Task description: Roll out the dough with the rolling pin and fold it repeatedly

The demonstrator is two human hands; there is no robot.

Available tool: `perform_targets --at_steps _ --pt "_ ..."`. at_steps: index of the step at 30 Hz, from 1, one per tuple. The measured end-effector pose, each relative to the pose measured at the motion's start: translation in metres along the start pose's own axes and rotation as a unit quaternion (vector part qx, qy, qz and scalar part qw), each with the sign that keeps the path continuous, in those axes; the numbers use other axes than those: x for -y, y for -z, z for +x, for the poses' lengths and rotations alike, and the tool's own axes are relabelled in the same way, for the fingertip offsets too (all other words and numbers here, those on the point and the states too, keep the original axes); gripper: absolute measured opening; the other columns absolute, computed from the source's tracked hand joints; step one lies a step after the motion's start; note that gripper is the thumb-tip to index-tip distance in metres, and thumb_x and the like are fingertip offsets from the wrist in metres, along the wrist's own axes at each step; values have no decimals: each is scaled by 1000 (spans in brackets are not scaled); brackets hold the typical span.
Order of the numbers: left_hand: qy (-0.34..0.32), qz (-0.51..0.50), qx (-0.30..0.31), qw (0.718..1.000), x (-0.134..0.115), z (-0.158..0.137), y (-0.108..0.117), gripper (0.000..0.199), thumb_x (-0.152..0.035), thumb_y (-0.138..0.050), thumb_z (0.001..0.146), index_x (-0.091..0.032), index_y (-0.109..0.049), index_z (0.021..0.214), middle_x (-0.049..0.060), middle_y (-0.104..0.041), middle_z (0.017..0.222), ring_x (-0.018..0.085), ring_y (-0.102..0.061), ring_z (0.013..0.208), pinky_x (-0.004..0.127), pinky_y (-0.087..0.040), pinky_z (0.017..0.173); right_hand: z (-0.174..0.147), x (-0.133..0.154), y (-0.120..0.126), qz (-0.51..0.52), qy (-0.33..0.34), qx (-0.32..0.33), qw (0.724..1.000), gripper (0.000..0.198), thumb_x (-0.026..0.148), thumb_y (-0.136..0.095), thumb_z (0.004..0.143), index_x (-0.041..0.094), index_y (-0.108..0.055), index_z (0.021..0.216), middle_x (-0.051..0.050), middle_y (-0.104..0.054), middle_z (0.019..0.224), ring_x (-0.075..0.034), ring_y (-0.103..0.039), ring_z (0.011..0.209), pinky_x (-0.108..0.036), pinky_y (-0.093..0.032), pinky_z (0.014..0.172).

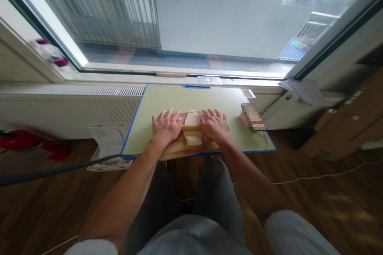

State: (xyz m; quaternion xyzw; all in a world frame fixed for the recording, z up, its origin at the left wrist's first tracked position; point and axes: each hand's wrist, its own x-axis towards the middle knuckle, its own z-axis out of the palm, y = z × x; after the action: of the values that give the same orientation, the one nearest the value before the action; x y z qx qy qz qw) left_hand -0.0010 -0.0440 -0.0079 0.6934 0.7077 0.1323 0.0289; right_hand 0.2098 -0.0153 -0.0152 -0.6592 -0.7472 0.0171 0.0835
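Note:
A thin wooden rolling pin (192, 128) lies crosswise over a pale flat strip of dough (194, 139). Beneath the dough is a wooden board (176, 150). My left hand (167, 124) rests flat over the pin's left end, its fingers stretched forward and apart. Over the right end lies my right hand (214, 122), palm down with fingers spread. Both palms hide the pin's ends, and neither hand wraps round it. A thin strand sticks up at the dough's far edge.
The board rests on a pale green, blue-edged tabletop (161, 97) below a window. A blurred-out object (253, 117) is at its right. A fire extinguisher (36, 143) lies left, a cardboard box (344, 127) stands right. A dark strap (74, 167) reaches the table's left corner.

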Motion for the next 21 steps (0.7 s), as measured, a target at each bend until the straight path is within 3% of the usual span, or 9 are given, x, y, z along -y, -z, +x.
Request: perform_targets --at_steps 12,17,21 --pt "-36 10 -5 999 1 -48 4 57 -44 -31 110 -29 -63 154 7 -55 167 32 -50 154 58 -38 126 -55 5 9 9 13 -32 999 56 40 -30 112 26 -61 158 -6 -53 168 -31 -40 160 -55 -24 132" --pt "-28 13 49 998 -7 -33 13 59 -45 -37 107 -33 -53 163 8 -49 172 33 -46 157 65 -32 130 -36 0 25 -10 32 47 998 56 43 -36 110 30 -54 161 -7 -51 170 -31 -50 151 -61 -27 130" --pt "-15 17 39 999 -13 -17 8 60 -41 -36 106 -32 -52 163 8 -48 173 30 -42 160 67 -27 132 -20 0 24 -28 38 47 998 56 43 -35 109 31 -55 160 -6 -48 171 -32 -43 155 -65 -29 128"
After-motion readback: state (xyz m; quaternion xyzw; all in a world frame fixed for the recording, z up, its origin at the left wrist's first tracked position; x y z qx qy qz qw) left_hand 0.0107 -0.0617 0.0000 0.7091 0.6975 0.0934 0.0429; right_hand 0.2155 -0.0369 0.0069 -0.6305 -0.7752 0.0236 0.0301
